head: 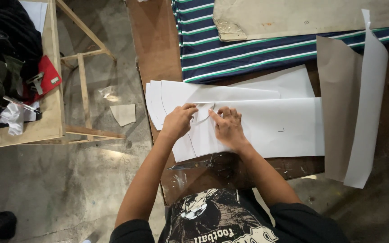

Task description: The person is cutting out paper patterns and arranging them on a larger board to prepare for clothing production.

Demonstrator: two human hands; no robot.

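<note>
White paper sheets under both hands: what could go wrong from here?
The white paper sheets lie loosely stacked and fanned, so pressure from the left hand or right hand might shift one out of line. The scissors sit at the table edge by the forearms; a nudge could drop them. The curled brown paper overhangs the edge and could slide off.

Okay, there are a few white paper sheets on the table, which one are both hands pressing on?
The front white sheet, topmost and nearest the person; left hand and right hand rest on it. The others peek out behind.

Left hand (178, 121), right hand (227, 127); fingertips down
</note>
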